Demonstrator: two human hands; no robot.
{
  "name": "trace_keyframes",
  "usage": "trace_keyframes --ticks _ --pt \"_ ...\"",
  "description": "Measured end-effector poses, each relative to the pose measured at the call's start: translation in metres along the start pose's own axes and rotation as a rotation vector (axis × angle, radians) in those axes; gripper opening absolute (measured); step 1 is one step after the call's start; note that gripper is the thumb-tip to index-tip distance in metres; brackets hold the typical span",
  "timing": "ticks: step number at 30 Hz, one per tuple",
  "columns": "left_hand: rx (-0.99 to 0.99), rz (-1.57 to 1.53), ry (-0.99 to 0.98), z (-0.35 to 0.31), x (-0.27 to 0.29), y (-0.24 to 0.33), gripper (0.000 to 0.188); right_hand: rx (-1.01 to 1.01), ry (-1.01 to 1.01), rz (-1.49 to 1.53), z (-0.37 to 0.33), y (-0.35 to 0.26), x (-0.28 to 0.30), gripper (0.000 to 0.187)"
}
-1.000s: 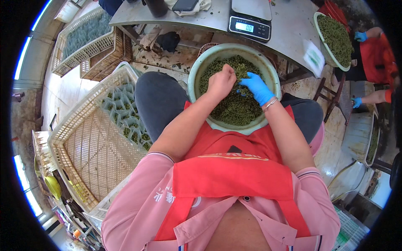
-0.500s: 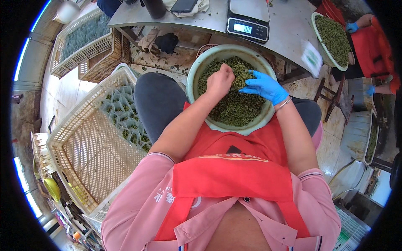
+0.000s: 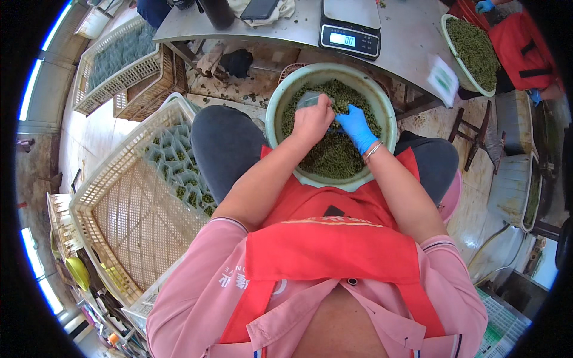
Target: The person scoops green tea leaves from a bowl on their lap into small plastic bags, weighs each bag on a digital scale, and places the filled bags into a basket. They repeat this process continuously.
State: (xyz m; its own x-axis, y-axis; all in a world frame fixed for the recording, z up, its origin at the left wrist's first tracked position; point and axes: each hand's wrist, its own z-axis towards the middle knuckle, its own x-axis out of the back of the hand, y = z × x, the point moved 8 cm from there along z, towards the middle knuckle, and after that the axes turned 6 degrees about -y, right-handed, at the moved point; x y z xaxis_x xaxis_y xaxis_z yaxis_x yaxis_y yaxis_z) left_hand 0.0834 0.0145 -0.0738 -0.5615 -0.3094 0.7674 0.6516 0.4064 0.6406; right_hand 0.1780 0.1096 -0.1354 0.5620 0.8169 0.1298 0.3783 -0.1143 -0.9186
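A pale green basin [image 3: 280,156] rests between my knees, holding a heap of small green berries, like green peppercorns [image 3: 339,162]. Over its middle, my bare left hand [image 3: 314,121] is closed on a small clear plastic bag [image 3: 308,100], part of which sticks out past the fingers. Just to the right, my blue-gloved right hand [image 3: 357,129] is close against the left fingertips. Its fingers are drawn together and point down at the berries; what they hold, if anything, is hidden.
Left of me, a cream plastic crate [image 3: 113,230] holds several filled clear bags [image 3: 179,161]. Beyond it, another crate [image 3: 119,80] contains flat bags. Ahead stands a metal table [image 3: 286,33] with a digital scale [image 3: 350,37]. A co-worker in red [image 3: 525,51] is beside a second basin [image 3: 474,56].
My right hand has moved left toward my left hand, its spread fingers drawing together. The clear bag now shows above my left fingers. The co-worker at the right has shifted position.
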Motion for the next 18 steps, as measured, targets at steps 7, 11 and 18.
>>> trace_keyframes --ticks 7,11,18 --pt "0.047 -0.347 0.017 0.005 0.007 -0.013 0.019 -0.296 -0.317 0.49 -0.022 -0.012 0.012 0.045" --pt "0.063 -0.462 -0.091 0.003 -0.002 -0.004 0.019 -0.292 -0.413 0.551 -0.027 -0.017 0.004 0.041" --pt "-0.019 -0.01 -0.047 -0.001 0.007 0.007 0.017 0.002 -0.06 -0.263 0.005 0.004 0.005 0.027"
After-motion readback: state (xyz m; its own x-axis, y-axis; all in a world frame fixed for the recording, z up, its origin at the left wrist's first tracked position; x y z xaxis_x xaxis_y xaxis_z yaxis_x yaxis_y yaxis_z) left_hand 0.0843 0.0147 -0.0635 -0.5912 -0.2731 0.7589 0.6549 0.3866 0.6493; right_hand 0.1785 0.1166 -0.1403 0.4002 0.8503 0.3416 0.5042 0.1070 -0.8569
